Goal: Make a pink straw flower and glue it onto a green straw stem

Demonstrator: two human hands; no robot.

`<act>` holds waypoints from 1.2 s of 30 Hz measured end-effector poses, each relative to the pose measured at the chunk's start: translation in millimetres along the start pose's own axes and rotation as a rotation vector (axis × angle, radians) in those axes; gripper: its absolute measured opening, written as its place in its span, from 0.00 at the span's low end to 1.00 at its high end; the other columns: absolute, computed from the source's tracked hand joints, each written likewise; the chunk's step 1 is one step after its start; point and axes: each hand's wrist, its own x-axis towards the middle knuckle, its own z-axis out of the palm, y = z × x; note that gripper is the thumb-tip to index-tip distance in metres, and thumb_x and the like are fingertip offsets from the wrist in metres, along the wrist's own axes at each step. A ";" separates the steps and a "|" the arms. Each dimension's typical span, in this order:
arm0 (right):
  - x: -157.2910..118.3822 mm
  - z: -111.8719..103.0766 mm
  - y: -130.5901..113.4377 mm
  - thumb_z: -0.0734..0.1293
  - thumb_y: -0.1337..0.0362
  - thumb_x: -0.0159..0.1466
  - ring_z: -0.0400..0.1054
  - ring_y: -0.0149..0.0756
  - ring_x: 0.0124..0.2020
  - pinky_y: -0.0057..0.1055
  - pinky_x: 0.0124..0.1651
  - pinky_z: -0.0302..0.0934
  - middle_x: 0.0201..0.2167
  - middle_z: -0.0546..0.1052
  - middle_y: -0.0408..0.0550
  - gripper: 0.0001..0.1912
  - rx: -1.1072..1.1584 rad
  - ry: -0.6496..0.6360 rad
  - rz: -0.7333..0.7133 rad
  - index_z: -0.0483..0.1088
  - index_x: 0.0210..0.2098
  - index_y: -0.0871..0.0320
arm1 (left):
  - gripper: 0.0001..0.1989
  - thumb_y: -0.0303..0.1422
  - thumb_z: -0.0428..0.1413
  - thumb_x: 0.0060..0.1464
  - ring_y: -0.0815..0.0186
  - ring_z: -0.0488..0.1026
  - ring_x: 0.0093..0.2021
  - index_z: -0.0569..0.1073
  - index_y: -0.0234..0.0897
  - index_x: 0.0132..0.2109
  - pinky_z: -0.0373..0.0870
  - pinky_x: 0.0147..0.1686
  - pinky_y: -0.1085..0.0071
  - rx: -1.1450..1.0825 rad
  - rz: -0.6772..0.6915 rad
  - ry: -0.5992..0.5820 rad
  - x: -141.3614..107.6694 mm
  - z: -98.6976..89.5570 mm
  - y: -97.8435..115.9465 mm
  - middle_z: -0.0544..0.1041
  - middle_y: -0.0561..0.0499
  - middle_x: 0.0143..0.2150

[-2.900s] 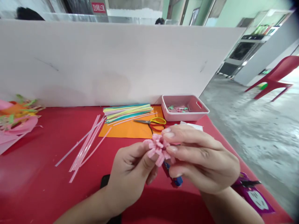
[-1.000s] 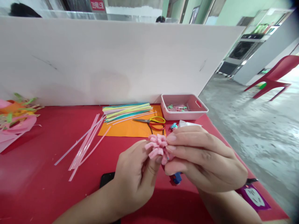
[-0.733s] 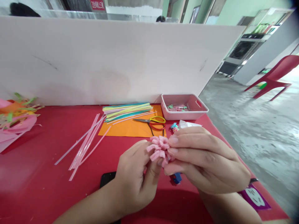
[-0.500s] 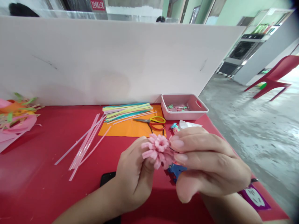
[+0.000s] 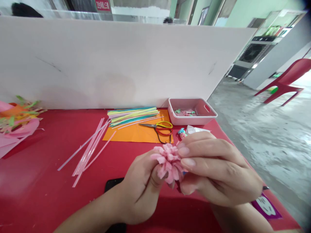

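Note:
A fluffy pink flower point(image 5: 168, 161) with many short petals is held between both hands above the red table point(image 5: 48, 194). My left hand point(image 5: 143, 184) grips it from the left, thumb beneath the petals. From the right, the fingertips of my right hand point(image 5: 216, 165) pinch its edge. Behind the hands, scissors point(image 5: 160, 127) with yellow and red handles rest on an orange sheet point(image 5: 121, 136), beside a bundle of coloured strips point(image 5: 133, 115). Loose pink strips point(image 5: 91, 150) lie to the left.
A pink bin point(image 5: 191, 120) with small pieces stands at the back right, before a white partition point(image 5: 121, 64). A black phone point(image 5: 114, 183) is partly under my left arm. Pink and orange crafts point(image 5: 19, 129) sit far left.
The flower has turned and moved slightly down and right. My right thumb has come up closer to the fingers and the flower, and my left hand has shifted a little right.

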 end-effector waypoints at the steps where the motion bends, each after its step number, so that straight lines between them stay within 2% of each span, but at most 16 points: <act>1: -0.2 -0.5 -0.9 0.70 0.68 0.63 0.76 0.36 0.40 0.37 0.48 0.75 0.38 0.78 0.51 0.09 -0.016 -0.004 0.013 0.76 0.43 0.64 | 0.16 0.44 0.45 0.67 0.64 0.71 0.30 0.70 0.43 0.36 0.72 0.35 0.68 0.005 0.030 -0.025 1.9 -1.3 0.9 0.73 0.49 0.30; 5: 0.1 -1.8 -4.5 0.69 0.69 0.64 0.75 0.36 0.39 0.36 0.44 0.75 0.37 0.77 0.49 0.08 -0.040 -0.009 0.060 0.76 0.43 0.62 | 0.16 0.42 0.44 0.68 0.65 0.73 0.31 0.70 0.42 0.36 0.74 0.36 0.70 0.024 0.084 -0.125 8.9 -5.2 4.1 0.75 0.50 0.30; 12: 2.4 -1.3 -4.5 0.70 0.73 0.62 0.74 0.33 0.39 0.33 0.45 0.74 0.36 0.77 0.49 0.05 -0.024 0.004 0.059 0.77 0.39 0.65 | 0.15 0.41 0.46 0.67 0.64 0.73 0.31 0.71 0.43 0.35 0.75 0.37 0.68 0.003 0.065 -0.088 9.4 -2.5 6.4 0.75 0.50 0.30; 17: 1.5 -1.4 -4.4 0.70 0.73 0.63 0.74 0.32 0.40 0.31 0.46 0.73 0.37 0.76 0.49 0.05 -0.037 0.000 0.053 0.76 0.39 0.66 | 0.12 0.36 0.46 0.68 0.65 0.73 0.33 0.70 0.42 0.37 0.74 0.39 0.70 -0.038 0.072 -0.136 11.1 -4.3 6.0 0.75 0.50 0.32; 20: -1.4 -3.0 -4.7 0.71 0.71 0.62 0.73 0.32 0.41 0.31 0.46 0.73 0.38 0.76 0.49 0.06 -0.056 -0.012 0.051 0.75 0.40 0.66 | 0.11 0.33 0.46 0.68 0.68 0.71 0.33 0.70 0.41 0.38 0.72 0.36 0.73 -0.078 0.064 -0.177 12.0 -5.1 6.1 0.74 0.51 0.33; 23: -3.9 -4.3 -4.7 0.74 0.70 0.60 0.73 0.32 0.42 0.32 0.45 0.73 0.39 0.75 0.49 0.10 -0.084 -0.009 0.039 0.74 0.40 0.67 | 0.11 0.33 0.47 0.68 0.71 0.70 0.32 0.71 0.40 0.37 0.71 0.35 0.77 -0.142 -0.046 -0.175 11.7 -4.2 7.0 0.73 0.52 0.32; 27: -3.4 -4.1 -4.7 0.75 0.72 0.58 0.73 0.34 0.43 0.32 0.48 0.72 0.39 0.76 0.49 0.11 -0.149 0.011 0.042 0.74 0.41 0.66 | 0.04 0.35 0.56 0.63 0.74 0.72 0.31 0.74 0.41 0.41 0.72 0.34 0.80 -0.378 -0.296 -0.009 11.2 0.6 7.0 0.76 0.54 0.35; 30: -3.3 -3.4 -4.3 0.72 0.71 0.61 0.73 0.36 0.45 0.33 0.49 0.72 0.39 0.78 0.50 0.09 -0.130 0.019 0.068 0.75 0.42 0.64 | 0.05 0.33 0.58 0.61 0.75 0.73 0.30 0.77 0.45 0.44 0.74 0.32 0.81 -0.550 -0.340 0.105 12.7 4.2 5.1 0.77 0.55 0.37; 32: -5.0 -3.3 -3.6 0.69 0.73 0.63 0.73 0.36 0.46 0.33 0.48 0.72 0.40 0.79 0.50 0.10 -0.103 0.030 0.097 0.75 0.44 0.63 | 0.05 0.32 0.59 0.60 0.75 0.73 0.30 0.78 0.45 0.44 0.74 0.31 0.81 -0.628 -0.350 0.141 14.2 4.9 3.7 0.77 0.56 0.36; 36: -7.8 -3.3 -1.3 0.68 0.76 0.61 0.73 0.37 0.46 0.35 0.48 0.73 0.43 0.79 0.50 0.16 -0.133 0.076 0.143 0.75 0.47 0.61 | 0.05 0.34 0.61 0.58 0.77 0.71 0.24 0.79 0.42 0.42 0.73 0.25 0.82 -0.731 -0.429 0.091 16.2 2.7 3.0 0.75 0.56 0.30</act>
